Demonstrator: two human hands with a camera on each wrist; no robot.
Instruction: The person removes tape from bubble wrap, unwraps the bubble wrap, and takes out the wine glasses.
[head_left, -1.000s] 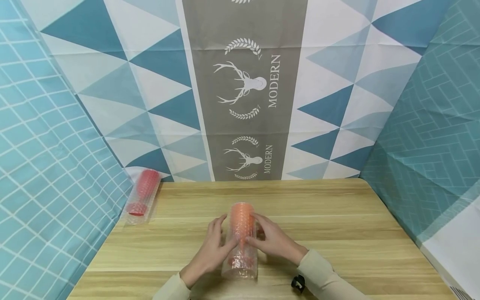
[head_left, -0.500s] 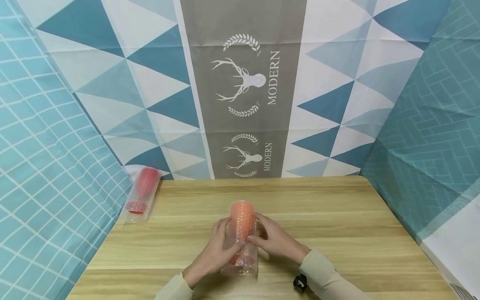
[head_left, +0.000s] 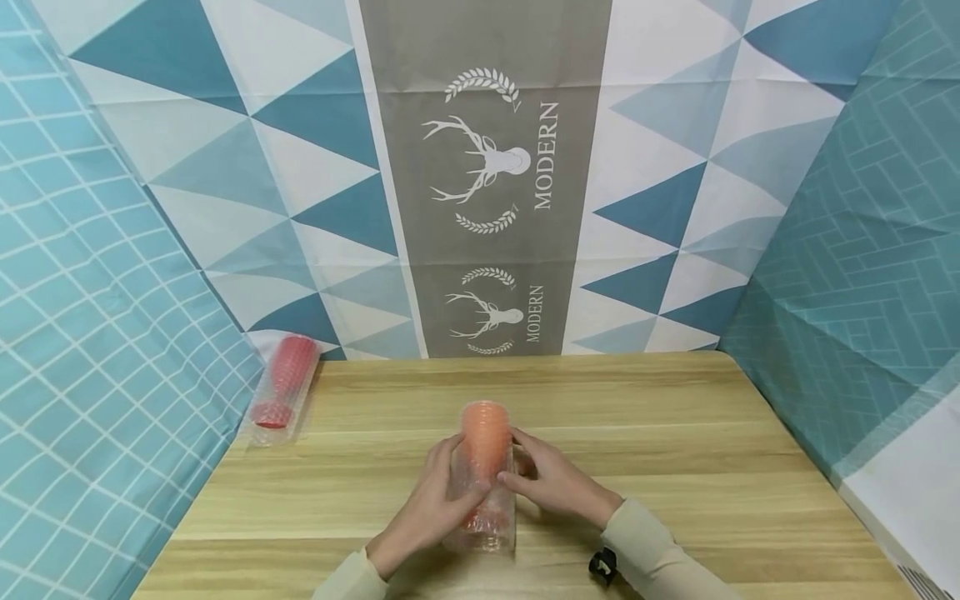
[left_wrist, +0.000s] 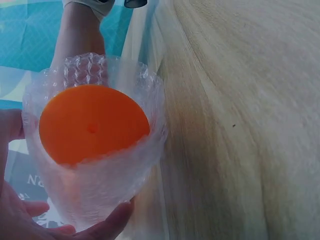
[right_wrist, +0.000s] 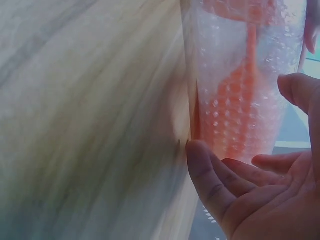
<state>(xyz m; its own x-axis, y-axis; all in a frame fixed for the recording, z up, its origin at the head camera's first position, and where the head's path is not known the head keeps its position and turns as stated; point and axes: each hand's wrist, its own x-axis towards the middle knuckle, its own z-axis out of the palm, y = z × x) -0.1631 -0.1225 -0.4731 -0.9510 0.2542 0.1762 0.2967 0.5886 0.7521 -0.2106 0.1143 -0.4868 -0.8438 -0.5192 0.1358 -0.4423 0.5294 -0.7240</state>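
An orange goblet lies wrapped in clear bubble wrap at the table's middle front, bowl away from me, foot toward me. My left hand holds its left side, thumb over the top. My right hand holds the right side, thumb on top and fingers along the far side. In the left wrist view, the round orange foot shows inside the wrap's near end. The right wrist view shows the stem and bowl through the bubbles, with the right fingertips by the table surface.
A red goblet in bubble wrap lies at the table's back left corner, beside the blue tiled cloth. Patterned cloths stand behind and to both sides of the wooden table. A small black object sits by my right sleeve.
My left hand has shifted slightly right and its fingers lie closer against the wrapped goblet. The goblet has turned a little in its place. My right hand has barely moved.
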